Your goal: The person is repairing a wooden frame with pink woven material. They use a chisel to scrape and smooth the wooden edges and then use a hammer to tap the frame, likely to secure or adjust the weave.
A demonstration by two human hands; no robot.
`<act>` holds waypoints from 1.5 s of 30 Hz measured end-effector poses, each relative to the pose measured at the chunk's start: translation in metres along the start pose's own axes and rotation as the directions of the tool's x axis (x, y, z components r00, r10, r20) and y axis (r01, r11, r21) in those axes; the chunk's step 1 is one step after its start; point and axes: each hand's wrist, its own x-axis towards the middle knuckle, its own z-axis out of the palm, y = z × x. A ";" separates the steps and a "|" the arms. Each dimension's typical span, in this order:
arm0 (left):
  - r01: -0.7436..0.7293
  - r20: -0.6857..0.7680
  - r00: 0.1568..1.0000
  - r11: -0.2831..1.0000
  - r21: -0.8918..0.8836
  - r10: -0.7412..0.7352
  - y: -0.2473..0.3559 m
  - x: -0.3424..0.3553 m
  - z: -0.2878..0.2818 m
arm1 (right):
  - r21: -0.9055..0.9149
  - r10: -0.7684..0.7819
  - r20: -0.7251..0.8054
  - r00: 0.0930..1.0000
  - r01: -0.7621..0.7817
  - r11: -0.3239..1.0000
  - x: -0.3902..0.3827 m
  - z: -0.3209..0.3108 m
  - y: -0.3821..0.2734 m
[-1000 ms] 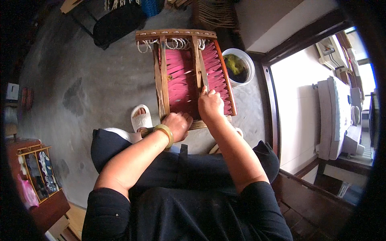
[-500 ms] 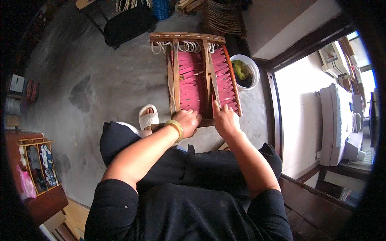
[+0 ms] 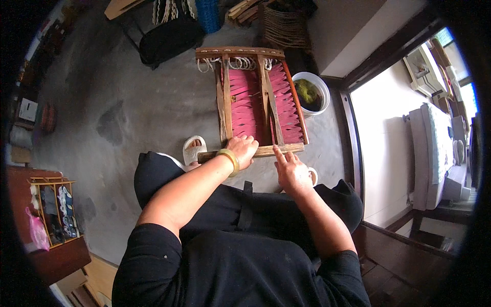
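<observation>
In front of me lies a wooden frame with pink woven strips and two long slats running away from me. At its far end is a wooden bar laced with white cord, with white loops hanging from it. A loose-looking near wooden bar crosses the frame's close end. My left hand, with a bangle at the wrist, is closed over this bar. My right hand is open, index finger stretched out to the bar beside the end of the right slat; its other fingers are loosely bent.
A white bucket with greenish stuff inside stands right of the frame. Beyond are a black stool, a blue woven thing and a brown corded piece. A doorway frame runs along the right; a shoe rack stands left.
My right hand has come off the right slat and drawn back toward me, its fingers now stretched. The near bar has turned up, showing its lighter face. My left hand stays on it.
</observation>
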 end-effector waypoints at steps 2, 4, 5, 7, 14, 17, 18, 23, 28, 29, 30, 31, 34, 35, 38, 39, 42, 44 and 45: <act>0.017 0.005 1.000 1.000 0.008 -0.017 0.004 0.000 -0.002 | 0.019 -0.020 -0.013 1.000 0.020 1.000 -0.002 0.002 -0.001; 0.018 -0.002 1.000 1.000 0.018 -0.018 0.004 0.000 0.000 | 0.043 -0.031 -0.010 0.999 0.031 0.999 0.000 0.002 -0.003; 0.018 -0.006 1.000 1.000 0.017 -0.018 0.003 0.000 0.002 | 0.060 -0.053 -0.040 0.998 0.055 0.997 0.000 0.004 -0.003; 0.017 -0.013 1.000 1.000 0.016 -0.017 0.001 0.002 0.006 | 0.079 -0.087 -0.064 0.994 0.092 0.993 -0.001 0.009 -0.004; 0.030 -0.023 0.999 0.999 0.020 -0.030 -0.001 0.007 0.013 | 0.050 -0.160 0.054 0.986 0.157 0.986 -0.008 0.011 -0.011; 0.030 -0.024 0.999 0.999 0.034 -0.029 0.002 0.009 0.008 | 0.013 -0.165 0.099 0.981 0.165 0.986 -0.011 0.006 -0.012; 0.044 -0.020 0.999 0.999 0.016 -0.044 0.002 0.009 0.009 | 0.022 -0.170 0.106 0.980 0.169 0.985 -0.013 0.007 -0.011; 0.030 -0.030 0.999 0.999 0.036 -0.029 0.005 0.007 0.008 | 0.052 -0.170 0.155 0.973 0.164 0.985 -0.018 0.007 -0.007; 0.072 -0.014 0.997 0.997 0.027 -0.071 0.008 0.006 0.006 | 0.049 -0.186 0.159 0.970 0.180 0.982 -0.021 0.009 -0.003; 0.091 0.006 0.996 0.996 0.024 -0.092 0.011 0.007 0.001 | 0.043 -0.186 0.162 0.969 0.181 0.983 -0.021 0.010 -0.003; 0.112 0.025 0.993 0.994 0.022 -0.112 0.013 0.007 -0.003 | 0.036 -0.186 0.166 0.969 0.182 0.983 -0.022 0.011 -0.003; 0.105 0.016 0.994 0.994 0.018 -0.106 0.014 0.007 -0.004 | 0.028 -0.185 0.174 0.967 0.183 0.983 -0.022 0.010 -0.002; 0.086 -0.013 0.996 0.996 0.017 -0.086 0.013 0.005 -0.010 | 0.023 -0.187 0.179 0.966 0.186 0.982 -0.022 0.008 -0.002; 0.077 -0.027 0.997 0.997 0.019 -0.077 0.014 0.004 -0.014 | 0.029 -0.187 0.170 0.968 0.185 0.982 -0.022 0.008 -0.002; 0.052 -0.067 0.996 0.999 -0.005 -0.052 0.011 0.003 -0.018 | 0.047 -0.185 0.172 0.967 0.180 0.983 -0.022 0.006 -0.002; 0.055 -0.057 0.997 0.998 -0.003 -0.055 0.012 0.003 -0.023 | 0.053 -0.184 0.178 0.967 0.178 0.983 -0.022 0.006 -0.002; 0.075 -0.029 0.997 0.997 -0.034 -0.076 0.014 0.005 -0.037 | 0.049 -0.174 0.166 0.971 0.168 0.985 -0.024 0.007 -0.001; 0.114 0.001 0.993 0.990 -0.080 -0.115 0.015 0.006 -0.044 | 0.059 -0.179 0.158 0.971 0.172 0.983 -0.025 0.009 0.001; 0.130 0.012 0.991 0.988 -0.082 -0.130 0.017 0.006 -0.050 | 0.064 -0.181 0.155 0.971 0.173 0.983 -0.024 0.009 0.002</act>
